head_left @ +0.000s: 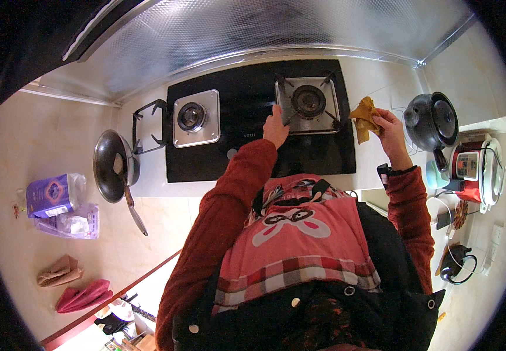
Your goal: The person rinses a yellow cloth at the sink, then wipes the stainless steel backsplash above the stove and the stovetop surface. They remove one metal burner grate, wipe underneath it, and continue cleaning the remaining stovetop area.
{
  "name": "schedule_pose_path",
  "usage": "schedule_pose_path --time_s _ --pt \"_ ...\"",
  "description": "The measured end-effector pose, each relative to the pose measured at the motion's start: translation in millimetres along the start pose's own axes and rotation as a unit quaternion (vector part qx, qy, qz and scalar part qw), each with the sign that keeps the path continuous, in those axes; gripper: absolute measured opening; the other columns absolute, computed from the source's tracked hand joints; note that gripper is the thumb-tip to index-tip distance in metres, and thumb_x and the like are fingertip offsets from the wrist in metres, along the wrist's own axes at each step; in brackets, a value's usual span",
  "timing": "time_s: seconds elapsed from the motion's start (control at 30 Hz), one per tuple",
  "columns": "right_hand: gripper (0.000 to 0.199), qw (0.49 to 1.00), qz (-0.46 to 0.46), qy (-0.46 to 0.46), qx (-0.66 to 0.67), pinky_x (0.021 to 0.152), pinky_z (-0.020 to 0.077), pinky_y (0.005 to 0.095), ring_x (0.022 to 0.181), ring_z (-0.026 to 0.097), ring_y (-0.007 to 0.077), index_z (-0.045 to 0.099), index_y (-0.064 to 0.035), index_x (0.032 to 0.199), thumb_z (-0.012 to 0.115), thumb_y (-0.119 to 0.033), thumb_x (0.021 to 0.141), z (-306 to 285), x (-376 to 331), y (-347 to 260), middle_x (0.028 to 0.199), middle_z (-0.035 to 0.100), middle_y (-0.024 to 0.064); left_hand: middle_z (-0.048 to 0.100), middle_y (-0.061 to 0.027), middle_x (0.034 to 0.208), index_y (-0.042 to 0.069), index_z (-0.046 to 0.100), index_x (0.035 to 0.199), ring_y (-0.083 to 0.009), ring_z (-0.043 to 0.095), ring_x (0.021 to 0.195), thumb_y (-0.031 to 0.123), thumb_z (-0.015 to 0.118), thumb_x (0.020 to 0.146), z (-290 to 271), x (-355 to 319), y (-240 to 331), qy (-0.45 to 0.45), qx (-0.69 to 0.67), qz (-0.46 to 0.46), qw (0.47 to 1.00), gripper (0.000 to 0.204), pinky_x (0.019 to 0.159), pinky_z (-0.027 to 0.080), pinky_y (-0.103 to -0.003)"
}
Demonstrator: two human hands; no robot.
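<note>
A black gas cooktop (235,162) lies in front of me with two burners. My left hand (274,130) is closed at the near left corner of the right burner's black pan support (336,124), seemingly gripping its leg. The support sits over the square metal drip plate (288,96) and the round burner (308,102). My right hand (390,130) pinches a crumpled yellow-brown cloth (364,120) above the counter, right of the cooktop. The left burner (191,117) is bare on its metal plate. Its black pan support (150,126) rests on the counter at the left.
A frying pan (109,167) stands left of the cooktop, near purple packages (51,196) and folded brown (60,271) and red (83,295) cloths. At right are a black lidded pot (431,120) and a red and white cooker (478,169). Foil (235,29) lines the back wall.
</note>
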State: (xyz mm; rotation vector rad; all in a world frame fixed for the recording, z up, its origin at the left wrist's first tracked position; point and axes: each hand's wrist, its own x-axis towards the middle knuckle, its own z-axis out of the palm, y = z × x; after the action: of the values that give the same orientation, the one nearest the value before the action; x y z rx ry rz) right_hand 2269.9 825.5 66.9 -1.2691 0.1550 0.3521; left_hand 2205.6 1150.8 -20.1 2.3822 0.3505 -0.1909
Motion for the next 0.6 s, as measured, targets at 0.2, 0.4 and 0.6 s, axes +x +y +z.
schedule_pose_path --time_s 0.2,0.4,0.6 --pt "0.025 1.000 0.015 0.007 -0.002 0.077 0.0528 0.0281 0.087 0.063 0.0179 0.057 0.0032 0.107 0.058 -0.002 0.082 -5 9 6 0.100 0.062 0.0093 0.063 -0.0192 0.082 -0.005 0.061 0.088 -0.0293 0.063 0.076 0.014 0.064 0.081 -4 8 7 -0.066 0.138 0.026 0.988 0.021 0.066 0.052 -0.042" --pt "0.025 0.999 0.029 0.021 -0.002 0.078 0.0529 0.0291 0.087 0.063 0.0186 0.057 0.0027 0.107 0.059 -0.003 0.082 -17 20 15 0.099 0.062 0.0092 0.065 -0.0196 0.082 -0.001 0.066 0.090 -0.0339 0.064 0.076 0.019 0.064 0.079 -32 -2 26 0.037 0.060 0.087 0.994 0.023 0.067 0.053 -0.040" --pt "0.025 0.998 0.052 0.011 -0.012 0.076 0.0531 0.0289 0.087 0.062 0.0188 0.057 0.0025 0.106 0.059 -0.004 0.082 -13 29 25 0.099 0.062 0.0098 0.063 -0.0122 0.069 -0.006 0.066 0.085 -0.0167 0.061 0.058 0.021 0.066 0.082 -67 22 45 -0.021 -0.131 -0.017 0.991 0.027 0.053 0.052 -0.028"
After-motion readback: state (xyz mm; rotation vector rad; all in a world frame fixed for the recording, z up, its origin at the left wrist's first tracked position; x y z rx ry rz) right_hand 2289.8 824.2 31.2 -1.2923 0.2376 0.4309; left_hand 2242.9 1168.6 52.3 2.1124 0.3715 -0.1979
